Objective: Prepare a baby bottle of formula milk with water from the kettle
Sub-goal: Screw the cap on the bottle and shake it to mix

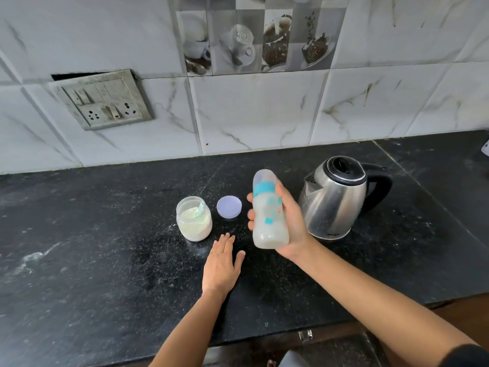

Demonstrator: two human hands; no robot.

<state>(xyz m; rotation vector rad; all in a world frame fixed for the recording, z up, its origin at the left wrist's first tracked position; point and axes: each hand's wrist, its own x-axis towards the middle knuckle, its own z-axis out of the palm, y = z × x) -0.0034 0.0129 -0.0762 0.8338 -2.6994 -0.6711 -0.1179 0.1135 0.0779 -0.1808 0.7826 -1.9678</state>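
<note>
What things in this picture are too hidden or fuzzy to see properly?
All in the head view:
- Water in the kettle: its shut black lid hides the inside.
- Markings on the bottle: too blurred to read, and the right hand covers its right side.
- Scoop in the jar: partly sunk in powder.
- White thing at the right edge: cut off by the frame.

Reaches in with both bare forearms from the lower edge; holds the left hand [221,266] palm down, fingers straight and close together, thumb spread; grips the baby bottle [267,207] in the raised right hand [292,223], fingers and thumb wrapped round it.
</note>
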